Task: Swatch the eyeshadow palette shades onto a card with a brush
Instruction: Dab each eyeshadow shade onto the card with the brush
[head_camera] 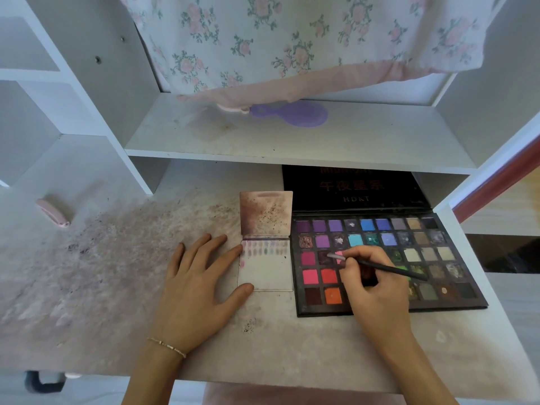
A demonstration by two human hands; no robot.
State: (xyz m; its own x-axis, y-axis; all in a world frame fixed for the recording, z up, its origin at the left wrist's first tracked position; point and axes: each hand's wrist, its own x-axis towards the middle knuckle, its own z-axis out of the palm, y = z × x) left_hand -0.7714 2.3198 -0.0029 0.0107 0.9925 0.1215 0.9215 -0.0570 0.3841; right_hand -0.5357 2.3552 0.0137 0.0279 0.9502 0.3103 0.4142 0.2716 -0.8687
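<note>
A large black eyeshadow palette (420, 229) lies open on the desk at the right, with several rows of coloured pans. My right hand (377, 287) rests over its lower middle and holds a thin black brush (388, 268). The brush tip touches a pink pan in the third row. Left of the palette lies a white card (270, 273) with rows of small colour swatches along its top edge. My left hand (195, 282) lies flat beside it, with fingertip and thumb pressing on the card's left edge.
A stained flap (266, 213) stands up behind the card. The desk top (117, 258) is smeared with pigment dust. A pink object (54, 213) lies far left. On the shelf above rests a purple hand mirror (295, 113) under hanging floral fabric (292, 39).
</note>
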